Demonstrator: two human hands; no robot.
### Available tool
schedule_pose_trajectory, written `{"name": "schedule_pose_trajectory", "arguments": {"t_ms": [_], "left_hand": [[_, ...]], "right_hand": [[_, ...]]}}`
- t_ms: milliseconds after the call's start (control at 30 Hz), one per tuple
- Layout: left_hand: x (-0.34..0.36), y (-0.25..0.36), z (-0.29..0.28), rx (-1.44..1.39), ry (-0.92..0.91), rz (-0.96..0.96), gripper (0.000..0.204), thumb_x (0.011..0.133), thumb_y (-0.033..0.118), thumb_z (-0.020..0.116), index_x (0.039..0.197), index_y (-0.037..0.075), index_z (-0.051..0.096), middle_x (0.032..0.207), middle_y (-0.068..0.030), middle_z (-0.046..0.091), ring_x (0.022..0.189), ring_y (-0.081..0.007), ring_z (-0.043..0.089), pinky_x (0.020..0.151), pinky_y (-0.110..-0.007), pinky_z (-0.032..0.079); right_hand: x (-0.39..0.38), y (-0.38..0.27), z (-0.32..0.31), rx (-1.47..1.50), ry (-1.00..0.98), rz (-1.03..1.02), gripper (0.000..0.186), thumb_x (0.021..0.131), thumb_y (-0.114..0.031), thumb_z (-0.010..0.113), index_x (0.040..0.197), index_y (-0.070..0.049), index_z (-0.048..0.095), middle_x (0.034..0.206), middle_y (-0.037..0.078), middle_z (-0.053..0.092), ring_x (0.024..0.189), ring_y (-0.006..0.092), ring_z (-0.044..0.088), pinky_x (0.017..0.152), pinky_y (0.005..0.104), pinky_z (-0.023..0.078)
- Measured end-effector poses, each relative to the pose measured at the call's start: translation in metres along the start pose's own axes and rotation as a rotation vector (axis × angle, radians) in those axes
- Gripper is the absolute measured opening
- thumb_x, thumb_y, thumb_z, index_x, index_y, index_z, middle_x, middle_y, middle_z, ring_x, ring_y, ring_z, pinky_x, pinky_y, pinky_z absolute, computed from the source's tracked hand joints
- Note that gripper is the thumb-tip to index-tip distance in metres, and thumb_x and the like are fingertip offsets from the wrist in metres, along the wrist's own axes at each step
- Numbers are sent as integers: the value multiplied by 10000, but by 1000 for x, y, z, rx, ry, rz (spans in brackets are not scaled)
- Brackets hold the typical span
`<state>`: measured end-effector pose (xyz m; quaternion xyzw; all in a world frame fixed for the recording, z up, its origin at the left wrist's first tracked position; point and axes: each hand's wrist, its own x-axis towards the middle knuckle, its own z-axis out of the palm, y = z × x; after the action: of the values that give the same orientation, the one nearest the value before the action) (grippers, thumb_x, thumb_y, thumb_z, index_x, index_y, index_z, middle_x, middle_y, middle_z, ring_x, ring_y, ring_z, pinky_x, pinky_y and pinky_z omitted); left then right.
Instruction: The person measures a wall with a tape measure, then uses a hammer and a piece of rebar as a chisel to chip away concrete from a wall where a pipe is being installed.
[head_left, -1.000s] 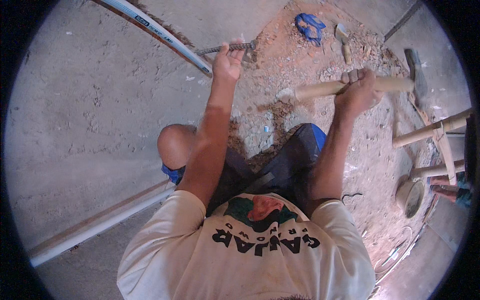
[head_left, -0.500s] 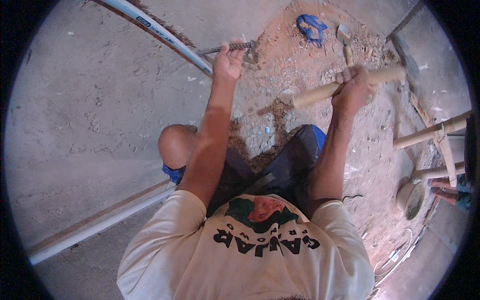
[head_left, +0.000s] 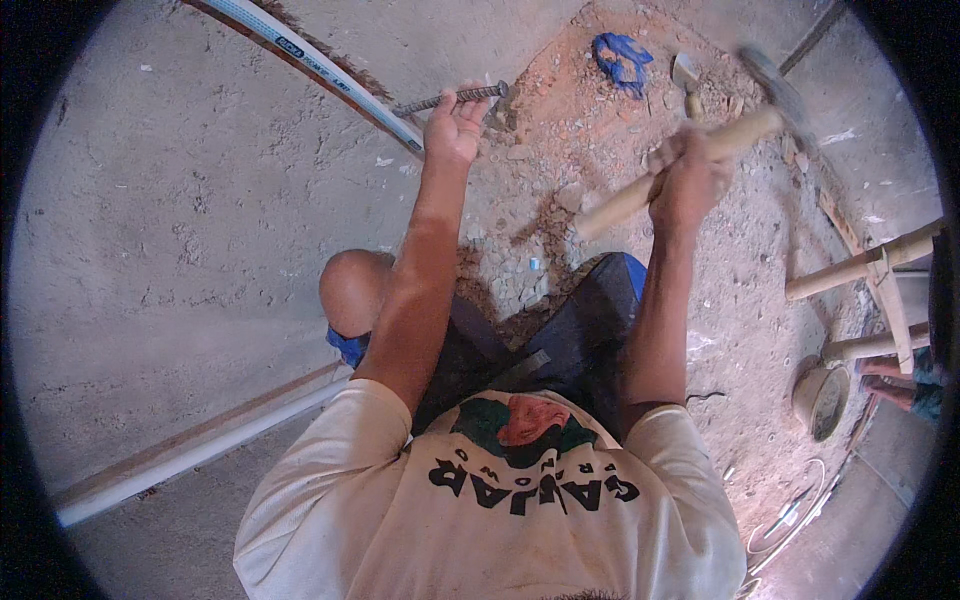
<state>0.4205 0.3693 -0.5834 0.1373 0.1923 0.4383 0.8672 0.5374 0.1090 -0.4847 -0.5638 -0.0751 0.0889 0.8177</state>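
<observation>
My left hand (head_left: 455, 132) is closed around a ribbed steel bar (head_left: 488, 92), its fingers wrapped near one end. The bar's other end meets the wall beside a white-and-blue pipe (head_left: 310, 65) that lies in a cut groove. My right hand (head_left: 688, 185) grips the pale wooden handle of a hammer (head_left: 745, 133). The hammer is tilted, with its dark head up at the far right, smeared by motion and apart from the bar.
Broken rubble (head_left: 555, 120) covers the floor ahead, with a blue cloth or bag (head_left: 622, 65) and a trowel (head_left: 686, 72) on it. To the right are wooden poles (head_left: 850, 270), a bucket (head_left: 822, 400) and another person's feet (head_left: 885, 385). A second pipe (head_left: 210, 450) runs at lower left.
The hammer has tilted, its head end rising farther away and its handle's butt dropping nearer me. My right hand has shifted slightly left. My left hand and the bar have hardly moved.
</observation>
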Motion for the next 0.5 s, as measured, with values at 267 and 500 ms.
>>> {"name": "schedule_pose_trajectory", "arguments": {"t_ms": [267,500], "left_hand": [[9,-3,-36,15,-2,-43,290,971,118,449,1193,-54,375,1244,-247,474,1136,-380,540,1037,-547,409],[-44,-6,-39,244,-52,-16,208,951,133,505,1089,-17,462,1072,-184,569,1027,-343,584,956,-508,469]], "right_hand": [[-71,110,10,-555,-571,144,222,853,-120,586,1053,-67,506,689,41,519,567,159,525,550,359,479],[-67,57,-31,-378,-372,427,172,810,-133,624,908,-37,521,657,41,535,505,131,502,474,304,443]]}}
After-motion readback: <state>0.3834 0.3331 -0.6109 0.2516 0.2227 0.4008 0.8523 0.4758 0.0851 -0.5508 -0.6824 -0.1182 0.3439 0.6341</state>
